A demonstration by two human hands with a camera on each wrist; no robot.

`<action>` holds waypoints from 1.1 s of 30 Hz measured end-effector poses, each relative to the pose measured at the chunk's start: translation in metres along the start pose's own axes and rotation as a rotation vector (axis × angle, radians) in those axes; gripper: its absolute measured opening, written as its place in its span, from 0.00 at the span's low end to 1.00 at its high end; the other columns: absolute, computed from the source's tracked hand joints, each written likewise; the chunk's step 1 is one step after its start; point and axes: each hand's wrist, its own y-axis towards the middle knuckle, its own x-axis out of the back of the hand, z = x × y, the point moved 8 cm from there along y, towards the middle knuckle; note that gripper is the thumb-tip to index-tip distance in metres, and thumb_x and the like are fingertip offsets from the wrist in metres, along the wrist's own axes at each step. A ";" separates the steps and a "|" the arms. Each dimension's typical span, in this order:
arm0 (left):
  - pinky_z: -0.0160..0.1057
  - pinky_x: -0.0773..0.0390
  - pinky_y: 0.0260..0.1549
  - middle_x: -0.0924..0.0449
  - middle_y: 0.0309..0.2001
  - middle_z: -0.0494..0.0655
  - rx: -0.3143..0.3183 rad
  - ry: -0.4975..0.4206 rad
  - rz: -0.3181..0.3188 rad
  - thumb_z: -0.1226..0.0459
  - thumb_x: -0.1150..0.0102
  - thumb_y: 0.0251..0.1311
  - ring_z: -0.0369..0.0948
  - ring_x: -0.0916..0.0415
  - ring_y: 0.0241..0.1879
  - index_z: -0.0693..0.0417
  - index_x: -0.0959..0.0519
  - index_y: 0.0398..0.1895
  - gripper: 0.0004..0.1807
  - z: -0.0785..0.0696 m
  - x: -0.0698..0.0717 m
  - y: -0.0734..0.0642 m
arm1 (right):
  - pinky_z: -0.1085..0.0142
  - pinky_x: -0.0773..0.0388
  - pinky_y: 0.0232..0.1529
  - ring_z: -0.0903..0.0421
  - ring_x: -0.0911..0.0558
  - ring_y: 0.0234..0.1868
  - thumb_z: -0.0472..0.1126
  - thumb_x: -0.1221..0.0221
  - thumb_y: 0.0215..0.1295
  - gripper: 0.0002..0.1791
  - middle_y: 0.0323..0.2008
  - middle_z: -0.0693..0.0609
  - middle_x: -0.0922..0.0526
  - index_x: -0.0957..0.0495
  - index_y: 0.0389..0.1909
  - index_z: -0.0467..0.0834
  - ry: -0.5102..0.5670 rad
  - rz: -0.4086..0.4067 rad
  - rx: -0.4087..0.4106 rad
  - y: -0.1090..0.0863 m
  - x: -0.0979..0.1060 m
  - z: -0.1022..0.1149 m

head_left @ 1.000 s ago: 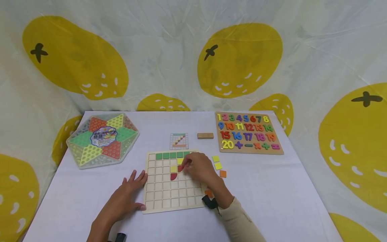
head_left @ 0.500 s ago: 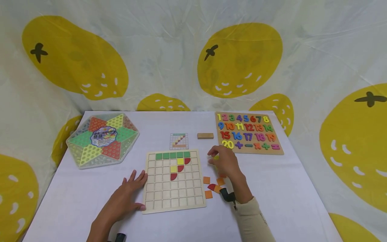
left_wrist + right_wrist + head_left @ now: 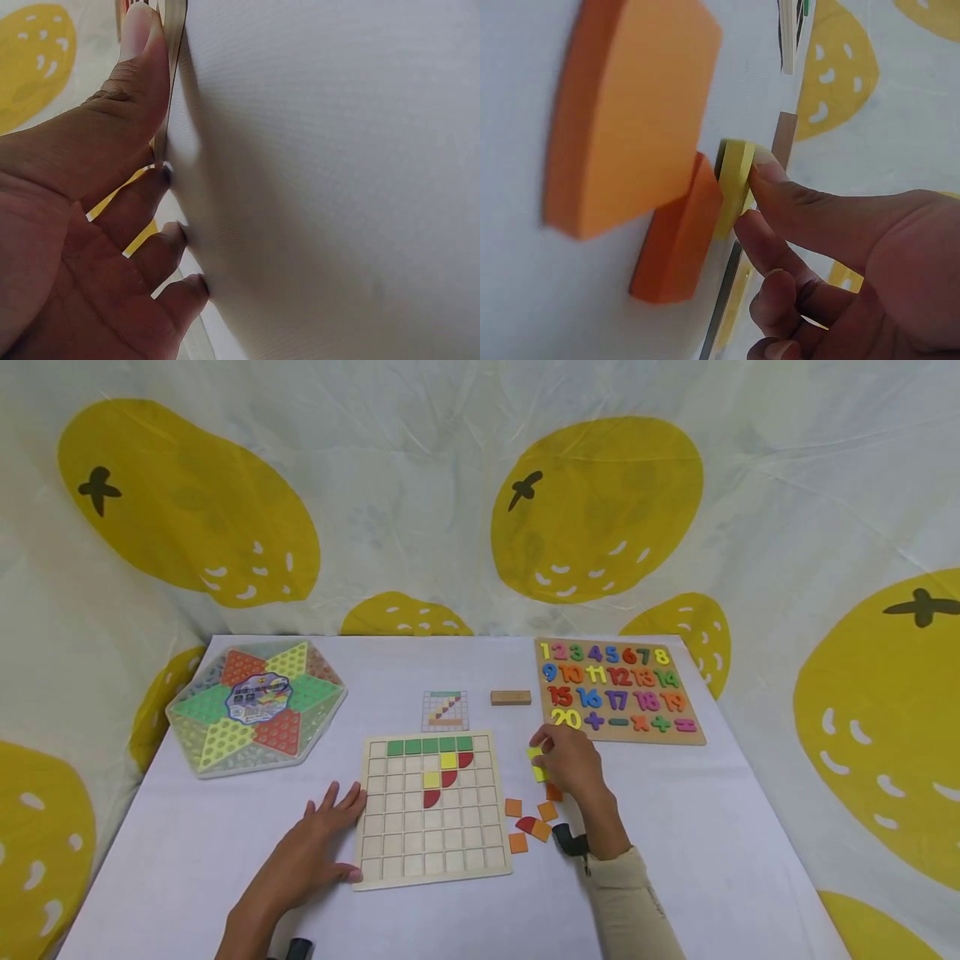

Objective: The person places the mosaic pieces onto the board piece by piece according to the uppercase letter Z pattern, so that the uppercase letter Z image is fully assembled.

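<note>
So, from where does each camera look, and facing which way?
Head: on the head, facing forward and down at the grid board; left hand and right hand show.
Left wrist: worn there, facing the tabletop and board's edge; left hand shows.
Right wrist: worn there, facing a yellow tile and orange tiles; right hand shows.
Head and right wrist share these tiles.

Matt wd. board point(image 3: 394, 843); cloth bkdrp. point(image 3: 408, 485)

White-topped table point(image 3: 697, 843) spans foreground. Far left: hexagonal star-patterned game case point(image 3: 257, 700). Far right: number board point(image 3: 622, 737). Between them: small grid card point(image 3: 446, 711), brown wooden block point(image 3: 511, 697). Near middle: wooden grid board point(image 3: 454, 840), lying flat. Just right of it: orange tiles point(image 3: 513, 807), red rounded tile point(image 3: 526, 825) beside one, yellow tiles point(image 3: 539, 773) farther back.
</note>
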 end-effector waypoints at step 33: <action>0.74 0.47 0.77 0.39 0.82 0.56 0.017 0.017 0.015 0.57 0.12 0.34 0.65 0.52 0.84 0.57 0.33 0.80 0.63 -0.003 0.001 -0.001 | 0.68 0.29 0.32 0.61 0.23 0.30 0.43 0.25 0.63 0.09 0.24 0.61 0.22 0.17 0.35 0.54 0.108 0.139 0.356 -0.049 -0.060 0.128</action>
